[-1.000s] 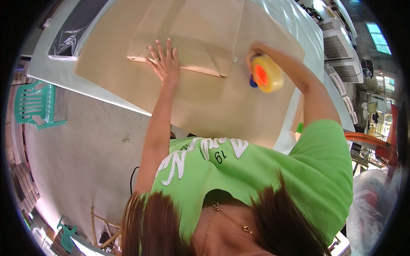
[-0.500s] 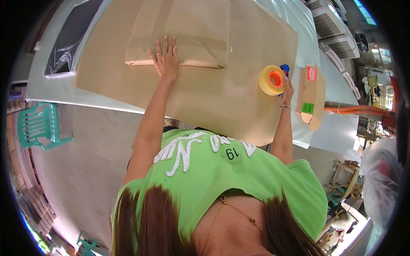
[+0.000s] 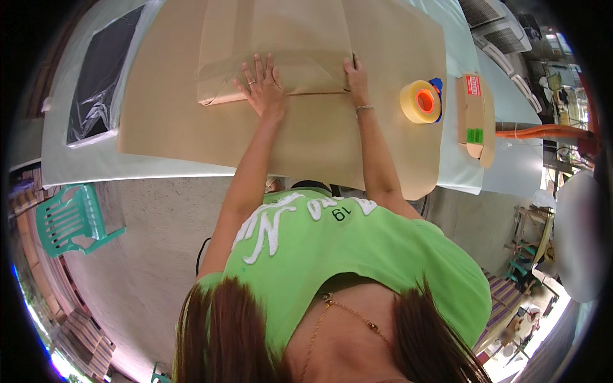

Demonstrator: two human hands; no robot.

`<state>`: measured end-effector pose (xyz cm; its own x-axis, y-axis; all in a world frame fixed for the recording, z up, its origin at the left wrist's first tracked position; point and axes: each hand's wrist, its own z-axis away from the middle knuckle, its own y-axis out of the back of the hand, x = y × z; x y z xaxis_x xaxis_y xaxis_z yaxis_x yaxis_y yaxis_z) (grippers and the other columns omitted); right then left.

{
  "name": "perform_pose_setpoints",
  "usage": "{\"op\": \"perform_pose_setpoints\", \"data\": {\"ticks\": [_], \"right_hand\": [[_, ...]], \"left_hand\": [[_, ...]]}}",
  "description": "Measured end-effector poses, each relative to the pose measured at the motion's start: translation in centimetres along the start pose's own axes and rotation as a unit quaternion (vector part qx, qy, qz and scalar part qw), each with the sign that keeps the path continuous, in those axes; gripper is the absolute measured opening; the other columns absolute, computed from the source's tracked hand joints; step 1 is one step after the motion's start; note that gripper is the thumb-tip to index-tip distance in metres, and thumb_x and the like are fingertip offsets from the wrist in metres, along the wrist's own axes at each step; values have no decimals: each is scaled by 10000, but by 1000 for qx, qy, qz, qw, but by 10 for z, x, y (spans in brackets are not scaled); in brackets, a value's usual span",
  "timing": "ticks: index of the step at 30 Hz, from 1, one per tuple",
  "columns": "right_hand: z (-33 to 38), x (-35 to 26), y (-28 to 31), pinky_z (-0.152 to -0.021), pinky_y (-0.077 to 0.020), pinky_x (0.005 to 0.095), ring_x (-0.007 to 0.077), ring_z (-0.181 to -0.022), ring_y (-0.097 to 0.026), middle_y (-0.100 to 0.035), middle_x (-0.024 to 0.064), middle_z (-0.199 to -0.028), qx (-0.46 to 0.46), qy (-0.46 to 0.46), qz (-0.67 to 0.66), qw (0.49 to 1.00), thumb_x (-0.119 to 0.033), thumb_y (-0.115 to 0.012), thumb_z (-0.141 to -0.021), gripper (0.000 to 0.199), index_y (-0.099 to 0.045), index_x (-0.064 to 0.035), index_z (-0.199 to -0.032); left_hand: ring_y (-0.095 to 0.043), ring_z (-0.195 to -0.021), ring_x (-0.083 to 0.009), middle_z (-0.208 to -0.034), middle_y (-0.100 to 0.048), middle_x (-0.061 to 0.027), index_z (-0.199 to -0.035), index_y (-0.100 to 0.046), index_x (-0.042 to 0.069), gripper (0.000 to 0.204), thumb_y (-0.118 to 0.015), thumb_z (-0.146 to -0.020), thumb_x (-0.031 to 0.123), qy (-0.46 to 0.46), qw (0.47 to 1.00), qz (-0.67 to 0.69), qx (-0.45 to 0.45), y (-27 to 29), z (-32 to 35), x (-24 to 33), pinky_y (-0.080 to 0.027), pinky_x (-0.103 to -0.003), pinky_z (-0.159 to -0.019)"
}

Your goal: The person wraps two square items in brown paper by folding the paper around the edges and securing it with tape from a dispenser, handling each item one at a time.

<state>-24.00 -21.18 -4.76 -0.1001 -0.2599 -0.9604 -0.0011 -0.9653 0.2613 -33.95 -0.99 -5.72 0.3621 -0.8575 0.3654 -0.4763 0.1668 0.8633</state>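
Note:
A flat package wrapped in brown paper lies on a large sheet of brown paper. My left hand presses flat on the near part of the package, its fingers spread. At the near right corner, my right hand closes its fingers and thumb on the package's edge; the fingertips are partly hidden. To the right of that hand, a tape dispenser with a blue body and a wide roll of clear tape on an orange core rests on the paper sheet.
A long cardboard box with red and green labels stands at the table's right. A dark plastic-wrapped panel lies at the left. A green plastic chair stands on the floor, and an orange bundle runs at right.
My right hand has let go of the tape dispenser, leaving it on the paper, and moved left to the package's corner. My left hand stays flat on the package.

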Motion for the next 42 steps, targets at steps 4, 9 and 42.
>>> {"op": "perform_pose_setpoints", "data": {"ticks": [4,9,42], "right_hand": [[6,-13,17,-992,-432,300,154,-1153,-542,-582,41,-1251,-123,-73,-249,958,-236,-565,-959,533,-422,-2,-1416],[17,-32,12,-1011,-412,301,169,-1186,-523,-546,58,-1322,-128,-89,-186,970,-252,-532,-979,532,-397,-23,-1439],[4,-6,17,-1096,-325,422,369,-1295,-410,-440,207,-1415,1,92,174,980,-408,-343,-1031,597,-319,-2,-1469]], "left_hand": [[-153,-1480,-260,-1589,-238,57,-1499,-314,346,467,-239,-1044,415,7,999,47,-17,0,2,0,25,-560,-1179],[-149,-1479,-276,-1593,-229,35,-1507,-303,324,476,-255,-1041,410,-24,998,-51,3,1,2,-9,6,-579,-1172],[-234,-1449,-285,-1553,-293,-144,-1510,-266,74,703,-310,-998,554,159,962,197,-102,54,-48,-147,-143,-512,-1157]]}}
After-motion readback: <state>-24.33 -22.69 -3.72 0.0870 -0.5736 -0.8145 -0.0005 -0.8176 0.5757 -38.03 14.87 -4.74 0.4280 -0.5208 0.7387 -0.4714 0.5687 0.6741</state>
